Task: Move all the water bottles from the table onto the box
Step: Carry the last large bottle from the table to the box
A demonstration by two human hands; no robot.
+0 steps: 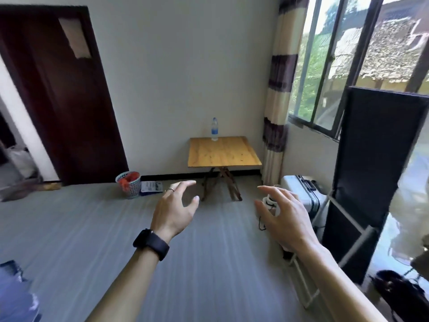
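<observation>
One clear water bottle with a blue cap and blue label stands upright at the back edge of a small wooden folding table against the far wall. My left hand, with a ring and a black wristband, is held out in front of me, fingers apart and empty. My right hand is also stretched forward, fingers spread, holding nothing. Both hands are well short of the table, over the grey floor. No box is clearly in view.
A silver suitcase lies on the floor right of the table. A tall black panel stands at the right by the window. A mesh bin and a booklet sit by the wall. A dark door is at left.
</observation>
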